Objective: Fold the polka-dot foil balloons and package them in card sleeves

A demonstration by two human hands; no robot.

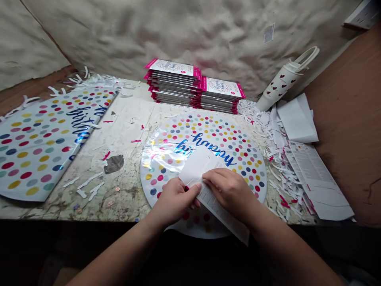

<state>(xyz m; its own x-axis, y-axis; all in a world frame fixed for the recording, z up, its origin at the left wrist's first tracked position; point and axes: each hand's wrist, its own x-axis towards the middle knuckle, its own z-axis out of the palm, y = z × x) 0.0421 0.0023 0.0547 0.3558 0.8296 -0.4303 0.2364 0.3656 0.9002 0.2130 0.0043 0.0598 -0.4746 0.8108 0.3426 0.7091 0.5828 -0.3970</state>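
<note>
A white printed card [217, 206] is held between both hands above a round polka-dot foil balloon [250, 159] with blue lettering. My left hand [175, 198] grips the card's left edge, its thumb and fingers closed on it. My right hand [230, 188] pinches the card near its middle, fingers together. A white flap of the card points away from me and covers part of the lettering. The balloon lies flat, its near edge reaching past the table [127, 115] edge.
Folded dotted balloons [44, 147] lie at the left. Packaged cards [175, 83] are stacked at the back. A white tumbler with hearts [278, 85] leans at the back right, near paper shreds [276, 163] and printed cards [318, 178].
</note>
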